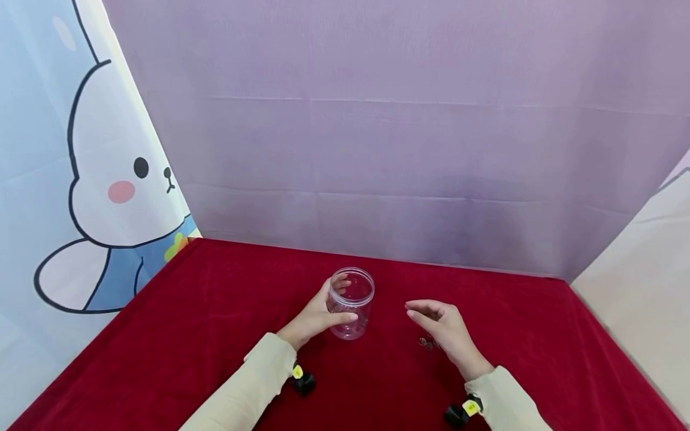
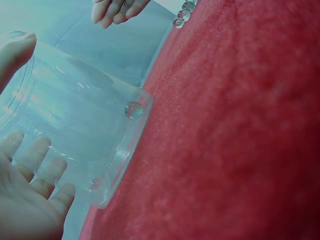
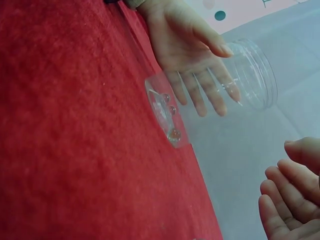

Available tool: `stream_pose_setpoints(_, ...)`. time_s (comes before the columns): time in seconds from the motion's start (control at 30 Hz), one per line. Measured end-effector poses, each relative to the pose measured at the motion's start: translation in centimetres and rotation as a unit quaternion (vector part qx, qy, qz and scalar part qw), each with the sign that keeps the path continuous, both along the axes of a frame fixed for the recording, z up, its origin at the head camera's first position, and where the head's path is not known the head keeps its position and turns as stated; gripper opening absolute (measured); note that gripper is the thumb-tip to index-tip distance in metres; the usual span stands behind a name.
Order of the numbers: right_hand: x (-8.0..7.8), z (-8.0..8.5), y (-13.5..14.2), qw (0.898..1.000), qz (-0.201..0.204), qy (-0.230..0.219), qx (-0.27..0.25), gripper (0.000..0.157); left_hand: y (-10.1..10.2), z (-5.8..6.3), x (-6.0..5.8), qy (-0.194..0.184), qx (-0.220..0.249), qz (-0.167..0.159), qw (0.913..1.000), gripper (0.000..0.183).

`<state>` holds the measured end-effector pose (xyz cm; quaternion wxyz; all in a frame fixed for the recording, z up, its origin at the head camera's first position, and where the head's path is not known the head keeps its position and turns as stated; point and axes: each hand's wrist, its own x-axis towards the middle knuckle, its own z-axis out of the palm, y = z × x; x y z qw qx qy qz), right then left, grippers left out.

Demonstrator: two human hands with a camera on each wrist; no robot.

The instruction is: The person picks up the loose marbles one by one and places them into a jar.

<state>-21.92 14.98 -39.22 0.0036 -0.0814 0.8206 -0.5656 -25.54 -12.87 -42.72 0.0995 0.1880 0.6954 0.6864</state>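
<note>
My left hand holds a clear plastic jar that stands upright and uncovered, thumb at the near side and fingers behind. Three glass marbles lie on the jar's bottom in the right wrist view. To the jar's right, my right hand hovers above the cloth with loosely bent fingers, thumb near the fingertips and nothing visible between them. Several more marbles sit on the cloth just below it, partly hidden by the hand. The left wrist view shows these loose marbles in a row near the top.
A red cloth covers the table. Behind it hangs a plain purple-grey curtain. On the left is a blue sheet with a cartoon rabbit, and a pale sheet hangs along the right edge.
</note>
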Motion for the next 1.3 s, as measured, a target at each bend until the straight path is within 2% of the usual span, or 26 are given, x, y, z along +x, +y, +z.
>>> stream_pose_setpoints(0.33, 0.1, -0.6, 1.4, 1.000, -0.010, -0.008, -0.001, 0.037, 0.1, -0.1, -0.1, -0.002, -0.008, 0.006, 1.0000, 0.088)
stream_pose_setpoints(0.6, 0.2, -0.9, 2.6, 1.000, 0.001, -0.017, 0.004, 0.038, 0.1, 0.0, 0.1, -0.005, -0.014, 0.008, 0.9999, 0.085)
stream_pose_setpoints(1.07, 0.5, -1.2, 4.4, 0.999, -0.008, 0.003, 0.032, 0.039, 0.0, -0.2, 0.0, -0.011, -0.013, 0.002, 0.9999, 0.084)
stream_pose_setpoints(1.17, 0.6, -1.2, 4.9, 0.999, -0.010, 0.001, 0.034, 0.040, -0.1, 0.1, 0.1, -0.019, -0.015, -0.004, 0.9997, 0.086)
stream_pose_setpoints(1.3, 0.7, -1.4, 5.5, 0.999, -0.018, -0.002, 0.035, 0.040, -0.3, 1.2, 0.7, -0.026, -0.024, -0.011, 0.9993, 0.087)
